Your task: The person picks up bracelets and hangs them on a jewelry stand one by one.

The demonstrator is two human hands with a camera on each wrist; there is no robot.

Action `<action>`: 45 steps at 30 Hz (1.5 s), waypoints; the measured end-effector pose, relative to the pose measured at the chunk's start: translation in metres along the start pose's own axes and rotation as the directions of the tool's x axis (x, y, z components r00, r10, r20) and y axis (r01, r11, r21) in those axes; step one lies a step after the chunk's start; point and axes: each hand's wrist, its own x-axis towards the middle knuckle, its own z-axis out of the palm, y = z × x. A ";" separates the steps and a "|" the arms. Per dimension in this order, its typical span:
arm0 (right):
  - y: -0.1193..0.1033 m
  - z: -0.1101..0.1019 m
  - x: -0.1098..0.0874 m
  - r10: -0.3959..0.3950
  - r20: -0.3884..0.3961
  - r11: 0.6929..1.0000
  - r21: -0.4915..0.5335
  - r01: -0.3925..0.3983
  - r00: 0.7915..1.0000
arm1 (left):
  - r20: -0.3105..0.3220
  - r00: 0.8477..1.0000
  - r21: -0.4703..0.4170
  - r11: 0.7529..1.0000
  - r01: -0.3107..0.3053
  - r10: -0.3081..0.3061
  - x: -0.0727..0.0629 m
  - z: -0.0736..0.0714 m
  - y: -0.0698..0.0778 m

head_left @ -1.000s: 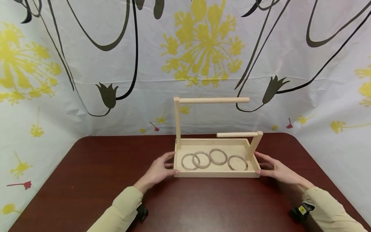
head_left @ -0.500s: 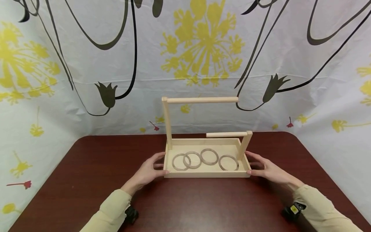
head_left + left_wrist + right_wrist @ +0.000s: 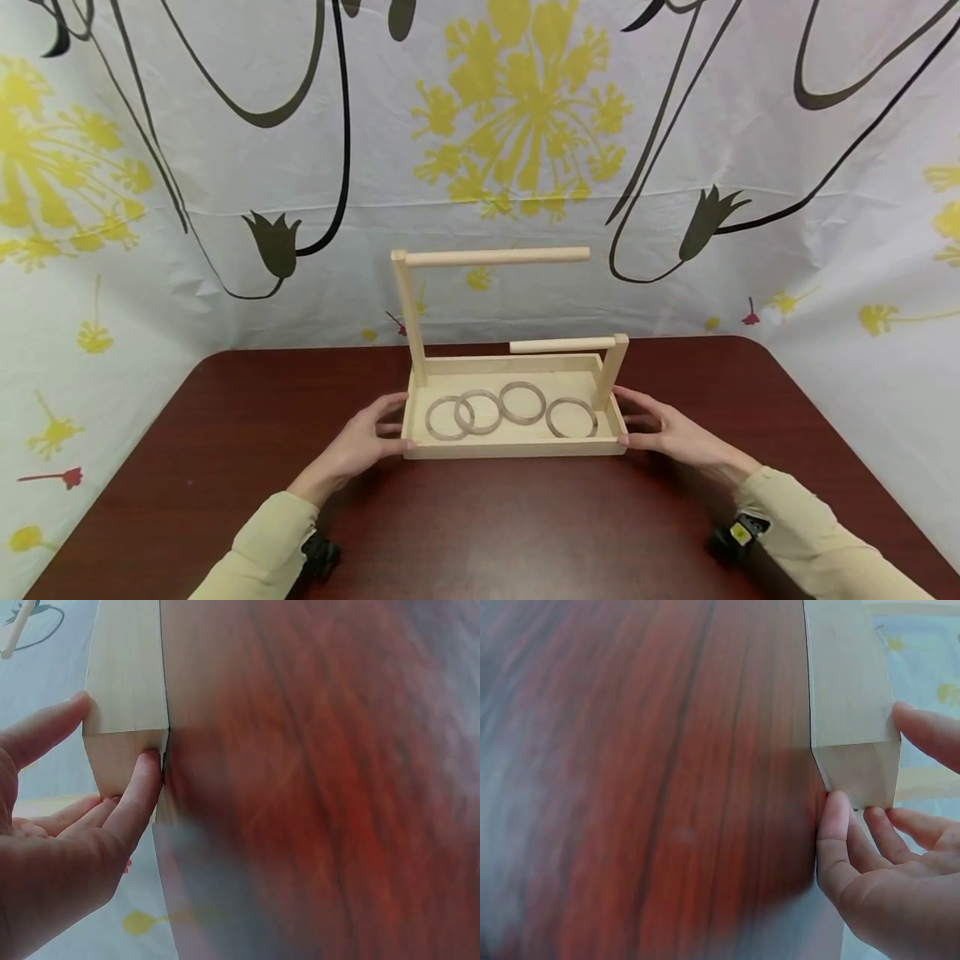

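A pale wooden tray (image 3: 514,451) stands on the table, held at both ends. A tall post (image 3: 411,321) rises at its left end and carries a long rod (image 3: 495,257) pointing right. From a shorter post (image 3: 611,371) at the right end, a short rod (image 3: 562,344) points left. Several clear greyish rings (image 3: 522,385) lie flat inside, the two leftmost overlapping. My left hand (image 3: 356,446) grips the left end, thumb at the front corner and fingers along the end wall. My right hand (image 3: 675,437) grips the right end likewise. Both wrist views show fingertips against the end walls.
The dark red-brown table (image 3: 187,450) extends on both sides and in front of the tray. Behind it hangs a white cloth (image 3: 187,150) with yellow and dark plant prints, which also runs down both sides. A small black device (image 3: 321,556) is at the left wrist.
The tray has moved steadily left across the table, with both hands gripping its ends throughout. The rings have kept their places inside it.
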 end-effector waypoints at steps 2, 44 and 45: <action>-0.002 0.002 0.003 0.007 -0.001 1.000 0.015 -0.007 1.000 | -0.002 1.000 -0.002 1.000 -0.004 0.004 0.000 -0.003 -0.002; -0.022 0.011 -0.002 -0.145 -0.123 0.989 -0.046 0.140 0.982 | 0.012 0.988 0.393 0.908 -0.146 0.153 0.011 -0.016 -0.007; -0.024 0.012 -0.003 -0.148 -0.120 0.989 -0.044 0.144 0.982 | 0.019 0.988 0.406 0.902 -0.148 0.154 0.012 -0.015 -0.007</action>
